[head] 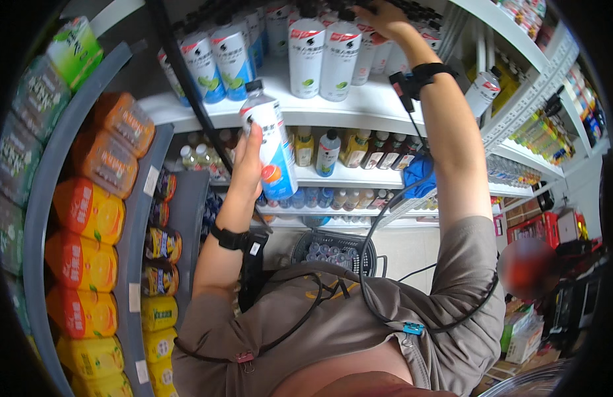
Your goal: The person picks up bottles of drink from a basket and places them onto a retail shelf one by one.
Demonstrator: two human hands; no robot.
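Note:
My left hand [250, 161] grips a large plastic drink bottle [273, 149] with a white and blue label showing a cut grapefruit and a dark cap. It is tilted slightly, in front of the white upper shelf [272, 106]. My right hand [383, 20] reaches up to the back right among dark-capped bottles on that shelf; its fingertips are partly out of sight, so its grip is unclear. Two white-label bottles [323, 62] stand at the shelf's front, left of my right hand. Farther left are blue and white bottles with lime pictures [227, 64].
A dark plastic basket [368, 265] holding several bottles sits on the floor. Lower shelves carry juice bottles [356, 149] and a blue cloth [419, 171]. A black pole [187, 89] crosses at left, beside racks of orange drink packs [88, 211]. Cables [371, 238] hang across my front.

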